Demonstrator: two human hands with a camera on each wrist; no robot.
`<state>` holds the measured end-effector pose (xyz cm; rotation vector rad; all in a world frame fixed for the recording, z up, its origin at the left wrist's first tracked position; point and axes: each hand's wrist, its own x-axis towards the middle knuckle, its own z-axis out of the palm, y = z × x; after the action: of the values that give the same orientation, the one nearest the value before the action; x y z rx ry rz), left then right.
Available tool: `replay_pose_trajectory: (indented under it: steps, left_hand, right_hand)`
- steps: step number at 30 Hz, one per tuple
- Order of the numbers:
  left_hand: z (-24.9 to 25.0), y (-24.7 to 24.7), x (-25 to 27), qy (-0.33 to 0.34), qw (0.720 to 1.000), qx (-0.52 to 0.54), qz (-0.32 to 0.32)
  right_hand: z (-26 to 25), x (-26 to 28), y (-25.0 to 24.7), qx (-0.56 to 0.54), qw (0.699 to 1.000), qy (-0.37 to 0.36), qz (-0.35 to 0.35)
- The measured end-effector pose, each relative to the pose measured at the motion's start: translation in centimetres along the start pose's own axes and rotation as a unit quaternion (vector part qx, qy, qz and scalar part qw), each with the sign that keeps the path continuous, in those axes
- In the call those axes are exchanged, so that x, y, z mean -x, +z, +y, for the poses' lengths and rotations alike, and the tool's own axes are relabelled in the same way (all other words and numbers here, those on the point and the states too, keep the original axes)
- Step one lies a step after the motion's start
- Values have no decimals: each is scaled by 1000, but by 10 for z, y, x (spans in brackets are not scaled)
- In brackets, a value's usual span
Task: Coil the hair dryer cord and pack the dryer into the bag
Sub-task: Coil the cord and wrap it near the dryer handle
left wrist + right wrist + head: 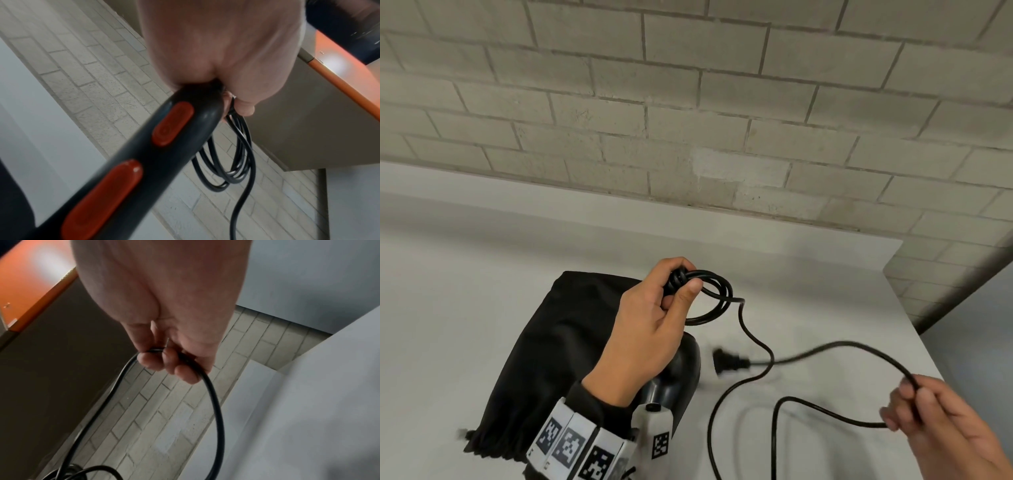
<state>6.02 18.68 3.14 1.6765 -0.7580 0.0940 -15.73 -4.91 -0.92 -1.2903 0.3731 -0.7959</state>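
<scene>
White counter [517, 260] against grey brick wall [688, 102]; left hand [650, 329] grips dryer [681, 370] and coiled cord [756, 342], right hand [941, 428] pinches cord; black bag [551, 349] on counter.

Left hand [654, 325] raised, fingers curled tight in a grip; right hand [941, 425] lower, fingertips [185, 373] pinched together.
</scene>
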Motion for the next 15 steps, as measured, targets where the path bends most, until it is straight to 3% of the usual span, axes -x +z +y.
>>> replay_pose_trajectory:
  steps: [2, 6, 8, 11, 15]
  left_hand:
    - [0, -2, 0, -2, 1000, -2, 2]
    - [1, -3, 2, 0, 1000, 2, 0]
    - [1, -1, 3, 5, 1000, 2, -7]
    - [3, 3, 5, 10, 1000, -4, -21]
    - [7, 9, 7, 9, 999, -8, -30]
  right_hand:
    - [3, -5, -4, 15, 999, 43, 0]
    - [24, -4, 4, 212, 975, 61, -20]
    - [31, -1, 17, 313, 949, 15, -28]
    - [31, -3, 42, 458, 883, -86, -43]
    - [18, -10, 90, 438, 878, -141, -134]
